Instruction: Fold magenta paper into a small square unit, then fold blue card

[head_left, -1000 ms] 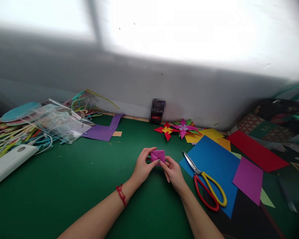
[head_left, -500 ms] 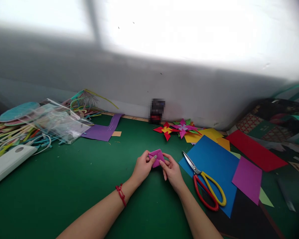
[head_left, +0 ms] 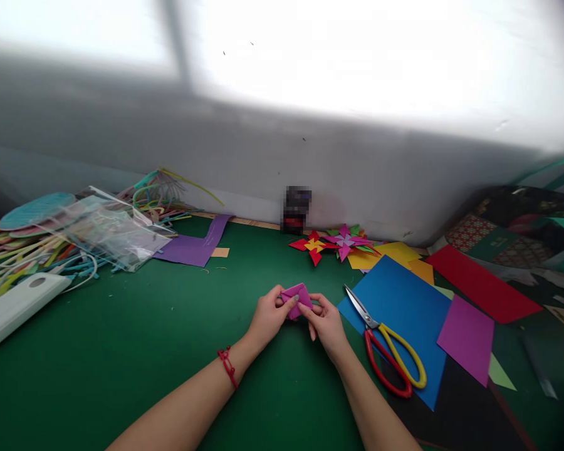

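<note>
A small folded piece of magenta paper [head_left: 295,291] is held up above the green tabletop, its flaps and creases facing me. My left hand [head_left: 270,315] pinches its left side, the thumb pressed on the front. On the right side my right hand [head_left: 326,322] grips it too, with its thumb close to the left thumb near the middle of the paper. Fingers behind the paper are partly hidden. Scissors [head_left: 369,321] with one red and one yellow handle lie to the right of my right hand, on a blue sheet [head_left: 404,300].
Folded paper flowers [head_left: 345,241] lie near the wall, beside yellow sheets [head_left: 399,252]. Red paper [head_left: 484,283] and a magenta sheet [head_left: 467,335] are at the right. Purple paper [head_left: 188,249], a clear plastic bag [head_left: 122,235], a pile of pipe cleaners and a white device [head_left: 23,307] occupy the left.
The right thumb has shifted left and up, closer to the left thumb, on the folded paper. The paper has moved slightly right and down; both arms stay nearly in place.
</note>
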Available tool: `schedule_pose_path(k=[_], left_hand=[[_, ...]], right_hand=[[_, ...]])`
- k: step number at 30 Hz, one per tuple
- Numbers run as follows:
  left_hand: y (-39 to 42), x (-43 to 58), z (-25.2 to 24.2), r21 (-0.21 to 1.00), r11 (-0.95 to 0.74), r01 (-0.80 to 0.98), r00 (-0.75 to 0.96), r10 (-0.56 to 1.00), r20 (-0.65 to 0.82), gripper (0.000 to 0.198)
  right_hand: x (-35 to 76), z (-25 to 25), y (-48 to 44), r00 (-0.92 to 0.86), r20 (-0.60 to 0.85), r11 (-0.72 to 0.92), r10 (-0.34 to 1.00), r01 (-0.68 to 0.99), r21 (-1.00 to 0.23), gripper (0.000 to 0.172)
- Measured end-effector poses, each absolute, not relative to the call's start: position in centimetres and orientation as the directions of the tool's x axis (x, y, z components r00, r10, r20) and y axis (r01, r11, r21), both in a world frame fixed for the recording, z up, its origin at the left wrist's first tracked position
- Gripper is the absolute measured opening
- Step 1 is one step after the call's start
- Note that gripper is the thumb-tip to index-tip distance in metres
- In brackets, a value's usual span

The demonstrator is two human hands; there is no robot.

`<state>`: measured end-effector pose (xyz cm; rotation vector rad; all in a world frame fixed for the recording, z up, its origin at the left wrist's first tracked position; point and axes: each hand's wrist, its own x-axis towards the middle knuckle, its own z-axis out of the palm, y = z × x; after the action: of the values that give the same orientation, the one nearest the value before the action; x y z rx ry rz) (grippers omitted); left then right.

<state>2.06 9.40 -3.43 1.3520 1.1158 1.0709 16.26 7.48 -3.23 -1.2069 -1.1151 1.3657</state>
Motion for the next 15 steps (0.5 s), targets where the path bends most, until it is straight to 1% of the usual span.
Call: schedule_pose_path(k=[4, 7, 8, 9, 12, 13, 15], left_hand=[[9.7, 2.0, -3.5, 0.999, -0.034, 0.033, 0.161, 0.987, 0.028, 0.028], [9.7, 2.1, -3.2, 0.999, -0.04, 0.001, 0.223, 0.974, 0.039, 0.022], [9.6, 2.1, -3.0, 0.999, -0.035, -0.014, 0.253, 0.967, 0.038, 0.023], [9.5, 2.2, -2.8, 0.999, -0.031, -0.027, 0.28, 0.959, 0.037, 0.03], [9.2, 2.3, -2.3, 0.998, -0.048, -0.033, 0.318, 0.947, 0.057, 0.059], [9.1, 2.3, -2.3, 0.998, -0.068, -0.02, 0.321, 0.944, 0.071, 0.064], [9.1, 2.2, -2.3, 0.994, -0.106, 0.031, 0.329, 0.94, 0.09, 0.069]], right_hand=[[16.2, -3.1, 7.3, -0.028, -0.112, -0.114, 0.993, -0.076, -0.991, 0.032], [16.1, -3.2, 7.3, -0.008, -0.108, -0.108, 0.994, -0.105, -0.989, 0.035], [16.0, -3.2, 7.3, 0.003, -0.109, -0.108, 0.994, -0.12, -0.987, 0.036], [16.0, -3.2, 7.3, 0.016, -0.11, -0.107, 0.994, -0.136, -0.985, 0.037], [15.9, -3.2, 7.4, 0.062, -0.113, -0.102, 0.992, -0.164, -0.981, 0.039], [15.8, -3.2, 7.5, 0.079, -0.113, -0.099, 0.99, -0.166, -0.981, 0.039], [15.8, -3.1, 7.5, 0.105, -0.111, -0.093, 0.988, -0.166, -0.982, 0.038]])
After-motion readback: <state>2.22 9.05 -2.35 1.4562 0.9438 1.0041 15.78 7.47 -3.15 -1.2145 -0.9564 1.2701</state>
